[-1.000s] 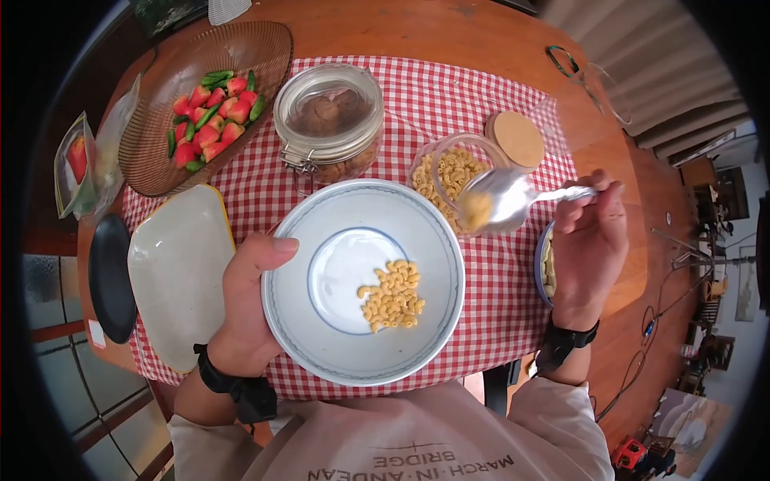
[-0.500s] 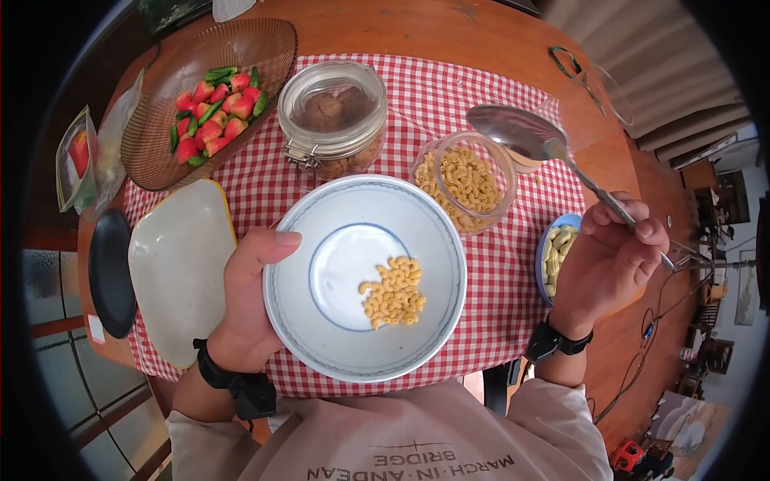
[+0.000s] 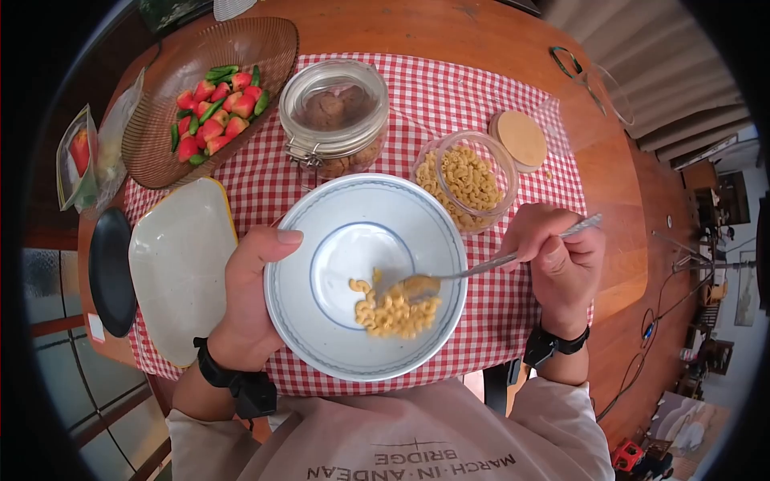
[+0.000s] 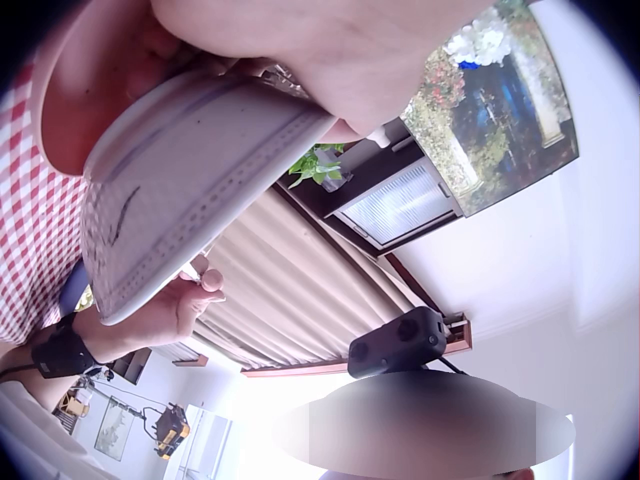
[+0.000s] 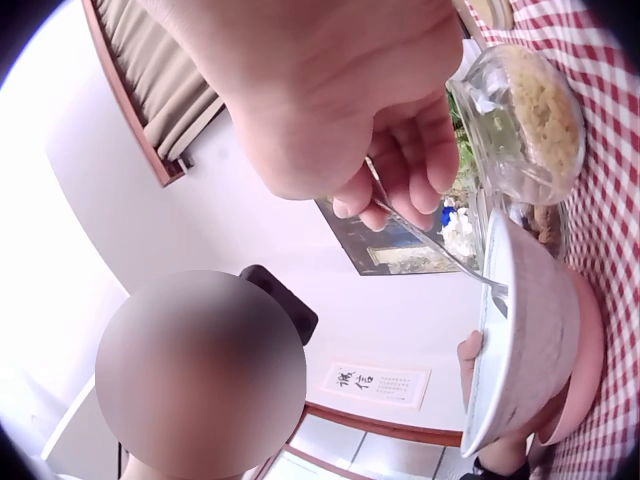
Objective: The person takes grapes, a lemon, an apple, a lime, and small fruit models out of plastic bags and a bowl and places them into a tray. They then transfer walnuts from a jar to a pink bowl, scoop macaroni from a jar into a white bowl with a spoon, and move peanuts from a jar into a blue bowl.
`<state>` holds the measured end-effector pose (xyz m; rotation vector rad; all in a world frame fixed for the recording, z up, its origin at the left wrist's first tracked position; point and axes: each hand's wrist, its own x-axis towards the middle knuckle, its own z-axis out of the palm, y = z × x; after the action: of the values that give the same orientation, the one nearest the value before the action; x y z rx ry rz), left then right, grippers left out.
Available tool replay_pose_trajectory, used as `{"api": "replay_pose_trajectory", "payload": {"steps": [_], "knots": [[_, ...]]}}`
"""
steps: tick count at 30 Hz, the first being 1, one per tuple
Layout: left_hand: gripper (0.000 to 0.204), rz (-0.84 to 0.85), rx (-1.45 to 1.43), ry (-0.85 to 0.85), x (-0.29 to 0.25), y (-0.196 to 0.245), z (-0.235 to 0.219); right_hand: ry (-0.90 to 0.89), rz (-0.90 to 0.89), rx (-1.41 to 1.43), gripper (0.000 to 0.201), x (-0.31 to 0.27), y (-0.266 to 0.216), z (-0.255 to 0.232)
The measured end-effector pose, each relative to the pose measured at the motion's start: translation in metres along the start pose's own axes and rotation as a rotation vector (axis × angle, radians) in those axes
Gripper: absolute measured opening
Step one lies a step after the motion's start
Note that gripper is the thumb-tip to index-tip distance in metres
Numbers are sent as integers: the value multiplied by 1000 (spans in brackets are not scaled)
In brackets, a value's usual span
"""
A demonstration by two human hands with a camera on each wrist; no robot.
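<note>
Pinched between thumb and curled fingers of the right hand (image 3: 557, 260), the long silver metal spoon (image 3: 449, 279) now dips into the white, blue-ringed ceramic bowl (image 3: 321, 337); half a second ago it hung raised over the round wooden lid (image 3: 520, 139), which shows uncovered again; its scoop lies on the heap of yellow elbow macaroni (image 3: 393, 309), which looks larger than before; the left hand (image 3: 249, 301) grips the bowl's left rim as before, thumb over the edge, holding it above the red-and-white checked cloth (image 3: 449, 92); the open clear glass jar of macaroni (image 3: 465, 183) stands just beyond the bowl.
</note>
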<state>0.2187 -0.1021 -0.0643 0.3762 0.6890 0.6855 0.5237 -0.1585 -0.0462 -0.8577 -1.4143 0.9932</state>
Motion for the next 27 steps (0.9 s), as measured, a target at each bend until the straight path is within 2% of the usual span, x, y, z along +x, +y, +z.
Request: {"api": "replay_pose_trajectory", "payload": {"steps": [1, 2, 4, 9, 14, 16, 18, 20, 22, 24, 27], "knots": [[71, -2, 3, 1, 0, 0, 0, -9, 87, 59, 30, -1, -1, 1], [71, -2, 3, -3, 1, -1, 0, -8, 85, 57, 30, -2, -2, 3], [71, 2, -18, -37, 2, -1, 1, 56, 312, 97, 28, -2, -2, 6], [72, 10, -13, -28, 1, 0, 0, 113, 405, 194, 28, 1, 3, 6], [72, 7, 7, -13, 0, 1, -2, 223, 336, 369, 30, 3, 7, -6], [72, 1, -1, -33, 0, 1, -1, 257, 330, 357, 30, 4, 3, -9], [72, -3, -9, -26, 0, 1, -1, 400, 190, 400, 30, 5, -1, -9], [72, -7, -18, -19, 0, 0, -2, 432, 177, 429, 28, 4, -6, -14], [71, -6, -12, -14, 0, 0, -3, 544, 30, 378, 27, 5, -9, -16], [71, -1, -13, -10, 0, -1, -2, 537, -12, 368, 26, 3, -8, -25], [70, 4, -12, 2, 0, 0, -1, 467, -272, -31, 28, 2, -6, -31]]}}
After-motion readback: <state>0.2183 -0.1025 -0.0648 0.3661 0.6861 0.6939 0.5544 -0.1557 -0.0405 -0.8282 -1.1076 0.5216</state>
